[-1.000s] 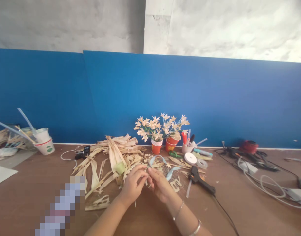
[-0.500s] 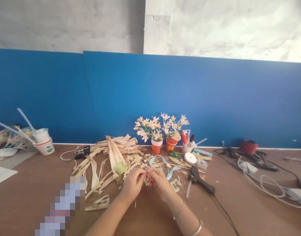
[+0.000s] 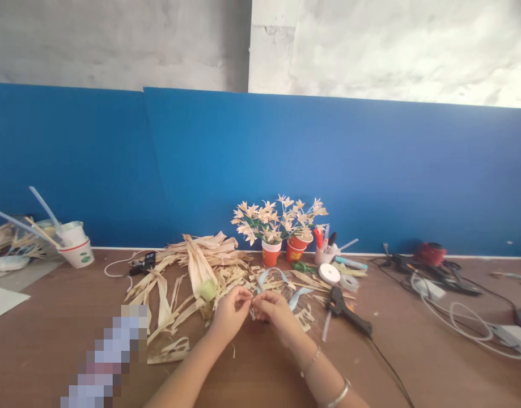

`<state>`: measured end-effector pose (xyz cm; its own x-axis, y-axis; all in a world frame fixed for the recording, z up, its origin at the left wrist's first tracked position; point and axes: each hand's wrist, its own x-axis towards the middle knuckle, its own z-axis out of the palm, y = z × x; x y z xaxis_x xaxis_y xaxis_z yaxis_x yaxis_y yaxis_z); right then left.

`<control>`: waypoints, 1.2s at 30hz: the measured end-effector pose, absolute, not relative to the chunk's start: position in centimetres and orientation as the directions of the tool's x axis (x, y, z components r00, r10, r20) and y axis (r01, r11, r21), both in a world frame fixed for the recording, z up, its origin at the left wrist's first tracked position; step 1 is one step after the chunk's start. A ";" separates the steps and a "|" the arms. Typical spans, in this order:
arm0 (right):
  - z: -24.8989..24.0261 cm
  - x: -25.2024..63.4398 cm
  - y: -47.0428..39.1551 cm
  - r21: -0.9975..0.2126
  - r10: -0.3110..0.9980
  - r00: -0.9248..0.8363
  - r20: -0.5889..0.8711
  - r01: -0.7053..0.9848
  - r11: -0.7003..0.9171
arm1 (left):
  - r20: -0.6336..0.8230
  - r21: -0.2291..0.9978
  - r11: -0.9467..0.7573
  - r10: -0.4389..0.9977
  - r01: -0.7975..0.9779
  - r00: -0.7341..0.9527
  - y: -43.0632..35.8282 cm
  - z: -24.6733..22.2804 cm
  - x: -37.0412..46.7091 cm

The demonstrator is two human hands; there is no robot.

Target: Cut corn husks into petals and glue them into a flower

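My left hand (image 3: 231,314) and my right hand (image 3: 272,310) meet fingertip to fingertip above the table, each in a pinch. Whatever sits between the fingertips is too small to make out. Just beyond them spread dried corn husks (image 3: 200,258) and narrow husk strips, with a pale green roll (image 3: 207,290) lying on top near my left hand. A light blue ribbon (image 3: 300,297) lies beside my right hand. Farther back, cream husk-like flowers (image 3: 266,215) on green stems stand in a red paper cup (image 3: 270,256) and a second red cup (image 3: 295,250).
A black glue gun (image 3: 347,311) with its cord lies to the right. Behind it are a white ribbon spool (image 3: 329,273), a tape roll (image 3: 349,283) and a cup of pens (image 3: 323,255). Cables and a power strip (image 3: 430,288) occupy the far right. A white cup (image 3: 76,254) stands left.
Both hands stay in nearly the same place. My right fingers have curled and turned slightly, and my left fingers have shifted a little upward.
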<state>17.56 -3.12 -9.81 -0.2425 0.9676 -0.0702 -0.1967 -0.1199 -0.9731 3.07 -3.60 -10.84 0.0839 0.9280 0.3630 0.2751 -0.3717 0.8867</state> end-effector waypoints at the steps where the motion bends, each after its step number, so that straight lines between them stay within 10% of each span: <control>1: -9.8 17.6 -3.1 -0.958 0.960 -0.261 -0.099 -0.237 -0.163 | 0.356 0.896 -0.363 0.932 0.257 0.075 -3.6 -10.8 3.1; 19: -10.5 17.0 -3.2 -0.982 0.970 -0.171 0.173 0.047 0.183 | 0.308 0.884 -0.320 0.947 0.340 0.092 -3.4 -10.5 2.7; 29: -10.3 17.1 -3.7 -0.916 0.946 -0.155 0.283 0.247 0.315 | -0.054 0.976 0.086 0.986 -0.201 0.159 -3.3 -10.9 3.0; 36: -10.3 17.4 -3.5 -0.907 0.938 -0.170 0.301 0.252 0.337 | -0.050 0.936 0.114 0.980 -0.334 0.193 -3.3 -10.5 2.6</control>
<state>17.39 -3.49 -10.26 -0.1697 0.9384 0.3009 0.2520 0.3366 -0.9073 2.63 -3.32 -10.53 0.1931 0.9799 -0.0501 -0.3339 0.1136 0.9357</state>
